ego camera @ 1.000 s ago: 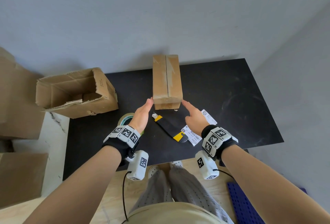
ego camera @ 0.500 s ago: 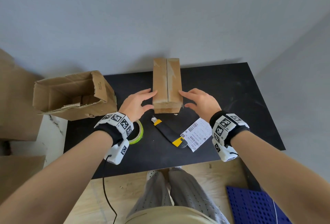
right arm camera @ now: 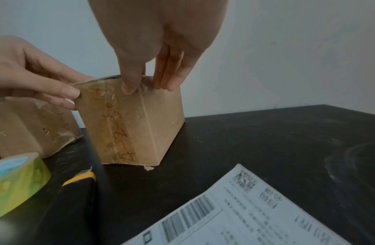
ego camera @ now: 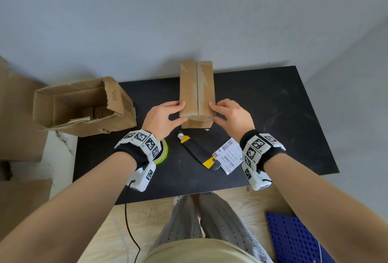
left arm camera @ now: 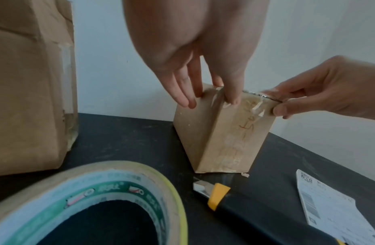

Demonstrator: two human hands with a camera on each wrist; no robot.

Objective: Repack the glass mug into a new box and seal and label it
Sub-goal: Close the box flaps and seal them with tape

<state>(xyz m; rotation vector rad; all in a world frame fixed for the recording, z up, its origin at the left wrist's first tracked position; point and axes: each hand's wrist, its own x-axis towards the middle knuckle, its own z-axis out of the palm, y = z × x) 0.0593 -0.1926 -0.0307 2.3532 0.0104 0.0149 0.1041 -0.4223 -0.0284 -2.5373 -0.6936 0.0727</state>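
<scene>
1. Both hands grip the near end of the small sealed cardboard box [ego camera: 197,92]: the left hand [ego camera: 161,119] has its fingers on the box's left side and its thumb on the near face, and the right hand [ego camera: 233,115] mirrors it on the right side.
2. In the left wrist view the left fingers [left arm camera: 183,92] curl over the top corner edge of the box [left arm camera: 222,132], thumb pressed on the taped seam; the right hand [left arm camera: 320,97] pinches the opposite corner.
3. Seen from the head camera, the box stands on the black table [ego camera: 273,115], with its long axis running away from the person towards the wall and a centre seam along its top.
4. Handwritten marks run down the box's near face [right arm camera: 128,126] in the right wrist view.
5. Left of the box lies a larger open cardboard box [ego camera: 84,107] on its side, its mouth turned toward the person; what it holds is unclear.
6. Nearer the person than the box lie a utility knife [ego camera: 199,151], a shipping label [ego camera: 230,155] just right of the knife, and a tape roll [ego camera: 163,151] partly under the left wrist.
</scene>
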